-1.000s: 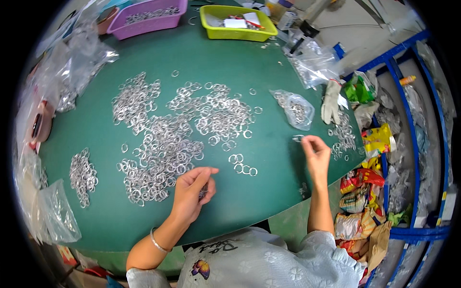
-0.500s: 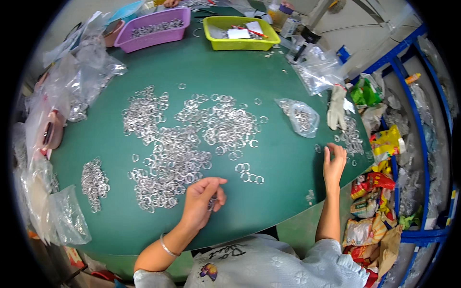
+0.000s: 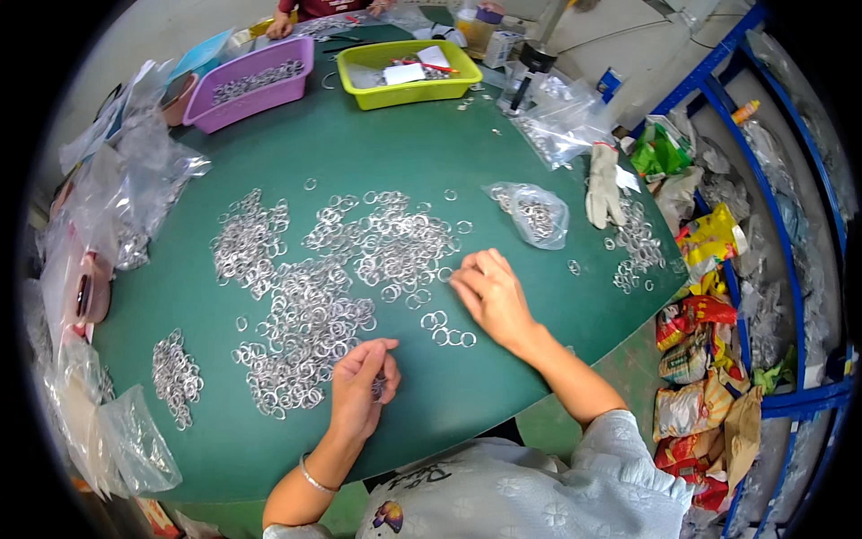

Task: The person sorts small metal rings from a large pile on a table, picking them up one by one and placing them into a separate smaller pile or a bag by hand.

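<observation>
Small silvery metal rings lie in loose piles on the green tabletop, the largest pile point(image 3: 310, 337) just beyond my left hand point(image 3: 362, 391). That hand is curled closed, thumb on top, with some metal rings point(image 3: 379, 386) partly showing inside the fingers. My right hand point(image 3: 492, 296) reaches over the table at the right edge of another ring pile point(image 3: 404, 242). Its fingertips are bent together on a single metal ring point(image 3: 444, 274). Between my hands lies a short row of several rings point(image 3: 449, 334). A smaller pile point(image 3: 177, 377) lies at the left.
A purple basket point(image 3: 199, 106) and a yellow-green basket point(image 3: 368, 97) stand at the far edge. Toward the right are a plastic bag of rings point(image 3: 543, 220), a white glove point(image 3: 603, 184) and more rings point(image 3: 637, 247). Plastic bags point(image 3: 135, 440) line the left edge. Another person's hand point(image 3: 280, 27) shows far off.
My right hand has moved left from the table's right side to the ring piles, and its fingers have closed on a ring. The left hand stays curled. The whole view has shifted slightly.
</observation>
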`<state>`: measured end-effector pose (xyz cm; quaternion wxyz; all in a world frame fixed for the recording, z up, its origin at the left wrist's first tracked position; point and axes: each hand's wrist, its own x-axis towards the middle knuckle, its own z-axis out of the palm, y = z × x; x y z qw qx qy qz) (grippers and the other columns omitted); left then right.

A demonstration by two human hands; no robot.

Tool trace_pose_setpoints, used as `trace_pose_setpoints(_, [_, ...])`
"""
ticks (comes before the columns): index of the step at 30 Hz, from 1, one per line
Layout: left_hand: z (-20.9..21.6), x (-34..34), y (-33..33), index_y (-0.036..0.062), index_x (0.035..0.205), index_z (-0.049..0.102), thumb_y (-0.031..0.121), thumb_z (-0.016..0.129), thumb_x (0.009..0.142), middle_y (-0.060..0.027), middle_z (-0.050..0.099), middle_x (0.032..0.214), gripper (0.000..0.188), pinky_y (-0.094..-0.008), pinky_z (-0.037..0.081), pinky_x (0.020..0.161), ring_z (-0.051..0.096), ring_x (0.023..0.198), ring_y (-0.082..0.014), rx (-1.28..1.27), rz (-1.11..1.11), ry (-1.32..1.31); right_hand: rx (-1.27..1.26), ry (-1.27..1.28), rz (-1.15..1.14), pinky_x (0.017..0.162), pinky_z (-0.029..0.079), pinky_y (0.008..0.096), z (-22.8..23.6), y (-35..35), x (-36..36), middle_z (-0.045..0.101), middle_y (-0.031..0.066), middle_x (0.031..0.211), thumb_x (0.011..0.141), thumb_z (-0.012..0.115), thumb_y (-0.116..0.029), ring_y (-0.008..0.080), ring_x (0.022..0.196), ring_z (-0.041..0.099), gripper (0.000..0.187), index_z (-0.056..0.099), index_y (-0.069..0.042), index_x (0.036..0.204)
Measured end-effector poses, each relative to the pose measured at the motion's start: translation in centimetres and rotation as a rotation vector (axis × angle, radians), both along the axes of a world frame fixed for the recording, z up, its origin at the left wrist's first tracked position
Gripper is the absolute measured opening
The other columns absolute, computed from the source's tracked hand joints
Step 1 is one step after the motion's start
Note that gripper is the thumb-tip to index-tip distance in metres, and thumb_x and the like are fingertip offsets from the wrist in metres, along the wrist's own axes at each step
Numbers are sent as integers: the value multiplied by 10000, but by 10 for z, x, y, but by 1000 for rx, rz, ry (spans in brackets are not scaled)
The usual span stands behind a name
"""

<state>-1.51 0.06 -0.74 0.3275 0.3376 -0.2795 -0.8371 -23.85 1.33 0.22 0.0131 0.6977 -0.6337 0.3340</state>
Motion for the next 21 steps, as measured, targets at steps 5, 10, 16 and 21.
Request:
trace_pose_setpoints(5, [3, 0, 3, -22, 1015, 537, 132, 491, 876, -19, 500, 670, 212, -172, 269, 393, 394, 484, -58, -45, -68, -54, -47, -192, 218, 646, 400, 304, 20, 14, 25, 569, 81, 757, 652, 663, 5, 216, 704, 518, 149, 632, -22, 795])
trace_pose_setpoints(10, [11, 6, 2, -8, 1074, 534, 114, 543, 844, -24, 548, 747, 261, -166, 276, 421, 402, 520, -44, -63, -116, -8, -167, -205, 346, 606, 394, 300, 23, 25, 54, 604, 72, 764, 584, 672, 28, 209, 694, 537, 187, 632, -4, 764])
trace_pose_setpoints(16, [14, 10, 3, -7, 1012, 583, 27, 596, 785, -33, 581, 769, 229, -168, 292, 423, 431, 542, -42, -149, -81, -5, -203, -104, 380, 593, 377, 292, 23, 26, 66, 610, 60, 772, 567, 667, 32, 198, 696, 535, 201, 632, -2, 762])
trace_pose_setpoints(21, [19, 10, 5, 5, 992, 600, 32, 626, 762, -14, 578, 735, 232, -166, 344, 445, 463, 569, -37, -287, -36, -100, -19, -544, 307, 655, 416, 286, 21, 32, 73, 611, 94, 797, 657, 628, 71, 202, 737, 548, 178, 611, 18, 826])
